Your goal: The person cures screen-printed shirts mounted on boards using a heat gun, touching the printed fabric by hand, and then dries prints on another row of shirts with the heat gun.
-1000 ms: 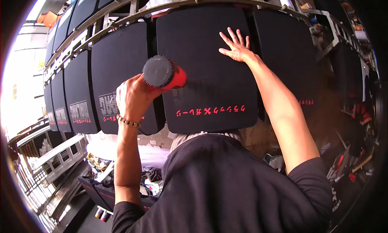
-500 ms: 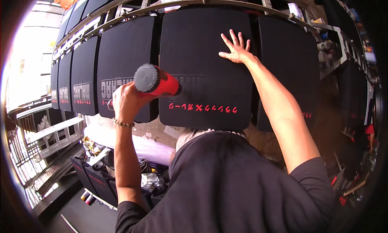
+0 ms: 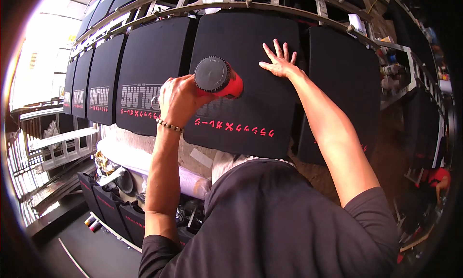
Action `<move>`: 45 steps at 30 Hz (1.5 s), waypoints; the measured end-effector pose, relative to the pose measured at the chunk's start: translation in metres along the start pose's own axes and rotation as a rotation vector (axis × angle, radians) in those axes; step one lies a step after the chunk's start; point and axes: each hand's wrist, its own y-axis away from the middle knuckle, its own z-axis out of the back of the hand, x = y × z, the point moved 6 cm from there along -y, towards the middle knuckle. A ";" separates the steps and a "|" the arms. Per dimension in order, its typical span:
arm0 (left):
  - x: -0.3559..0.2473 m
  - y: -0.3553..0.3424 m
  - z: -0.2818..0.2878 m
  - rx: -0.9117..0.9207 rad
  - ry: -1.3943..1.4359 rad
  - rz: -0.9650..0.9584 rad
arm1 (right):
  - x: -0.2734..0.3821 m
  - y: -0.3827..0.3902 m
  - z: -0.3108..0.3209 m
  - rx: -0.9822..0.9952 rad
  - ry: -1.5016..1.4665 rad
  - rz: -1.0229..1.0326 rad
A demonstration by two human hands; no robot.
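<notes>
Left hand (image 3: pixel 177 98): closed around the red tool (image 3: pixel 234 86)
Red tool: above the left part of the black panel (image 3: pixel 241 39), long axis slanting down rightward
Right hand (image 3: pixel 280 66): open, fingers spread on the panel, farther from the tool

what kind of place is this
Probably a textile printing workshop: a row of black panels with red and grey printing lines a long rail frame, and the left hand holds a red tool resembling a heat gun.
</notes>
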 end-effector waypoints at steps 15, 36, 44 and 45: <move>0.018 0.058 0.030 0.088 -0.180 0.268 | -0.001 0.003 0.002 0.013 -0.018 0.020; 0.016 0.042 0.000 0.019 -0.011 -0.080 | 0.004 0.003 -0.001 -0.012 0.028 -0.030; 0.033 0.024 0.015 0.057 0.030 -0.100 | 0.001 0.000 -0.002 -0.030 0.050 -0.079; 0.034 0.028 0.015 0.100 0.013 -0.111 | 0.002 0.001 -0.002 -0.028 0.048 -0.085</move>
